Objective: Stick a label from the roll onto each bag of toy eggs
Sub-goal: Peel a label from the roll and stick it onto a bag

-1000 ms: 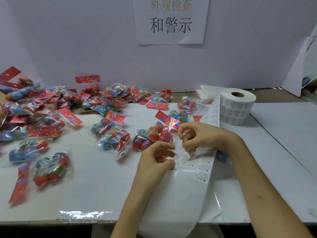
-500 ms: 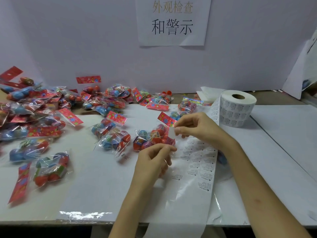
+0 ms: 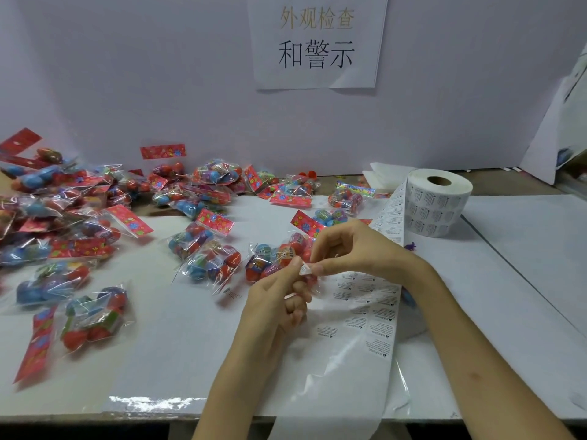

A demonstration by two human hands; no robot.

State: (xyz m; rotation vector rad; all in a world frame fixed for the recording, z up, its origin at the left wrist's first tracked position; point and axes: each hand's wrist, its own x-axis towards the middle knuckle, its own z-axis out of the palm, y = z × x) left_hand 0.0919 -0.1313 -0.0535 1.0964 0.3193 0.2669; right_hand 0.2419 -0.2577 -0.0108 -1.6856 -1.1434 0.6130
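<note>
Liable to fold or cling to skin — small white printed label (image 3: 305, 268) pinched in right hand (image 3: 352, 249) fingertips, meeting the curled left hand (image 3: 273, 308) (grip unclear), just over the clear bag of red and blue toy eggs (image 3: 270, 260).

A paper sign (image 3: 317, 42) hangs on the white backboard (image 3: 158, 90), folded white paper (image 3: 386, 174) lying on the table (image 3: 524, 281)
</note>
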